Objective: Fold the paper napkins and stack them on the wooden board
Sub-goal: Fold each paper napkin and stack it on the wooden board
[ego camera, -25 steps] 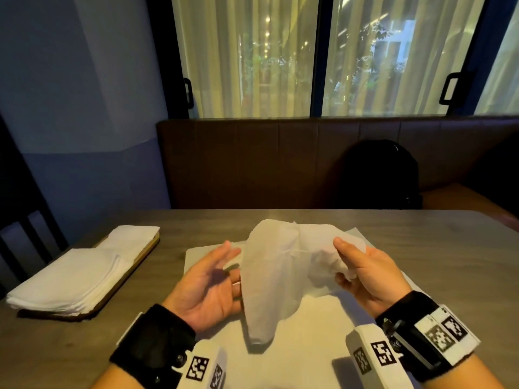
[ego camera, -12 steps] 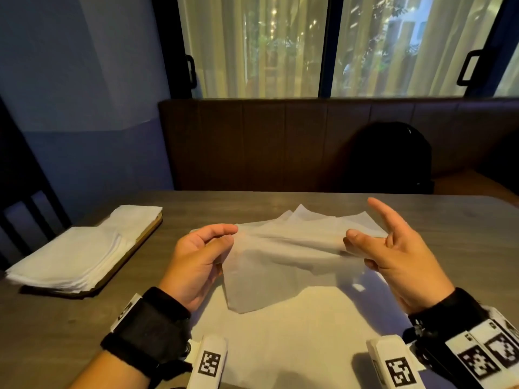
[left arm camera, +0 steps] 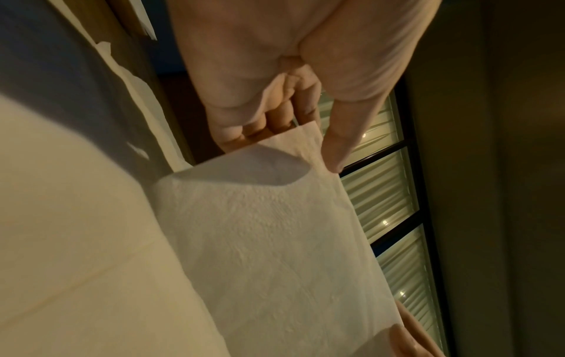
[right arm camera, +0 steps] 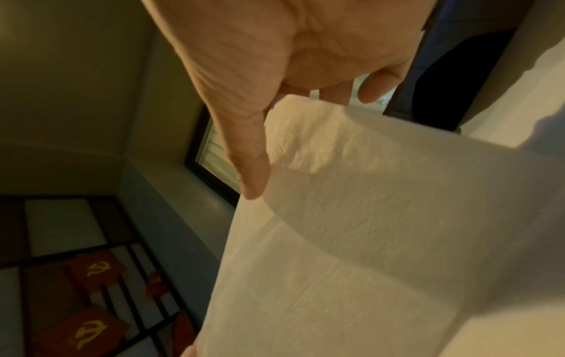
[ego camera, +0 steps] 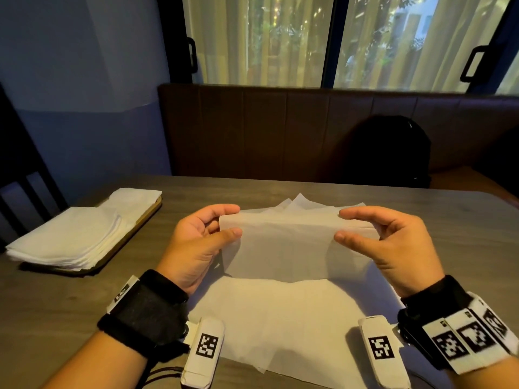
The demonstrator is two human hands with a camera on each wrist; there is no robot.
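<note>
White paper napkin [ego camera: 292, 248] held up above the tabletop [ego camera: 449, 220], stretched between both hands. Left hand [ego camera: 196, 248] pinches the napkin's left top edge: thumb in front, index finger curled over the top, other fingers [left arm camera: 275, 118] curled behind the sheet. Right hand [ego camera: 393, 245] pinches the right top edge the same way, thumb in front, index finger above, remaining fingers [right arm camera: 376, 89] bent behind. Napkin hangs down from the pinch, lower edge loose, faint crease across the upper part. Under it, a pile of unfolded napkins [ego camera: 280, 318] lies flat on the tabletop, corners fanned out at the far side. Wooden board [ego camera: 134, 234] sits at left on the tabletop, well apart from the hands; stack of folded napkins [ego camera: 67, 240] on it, a second lower batch at the board's far end. Dark backpack [ego camera: 390, 153] on the bench seat [ego camera: 463, 181] behind.
</note>
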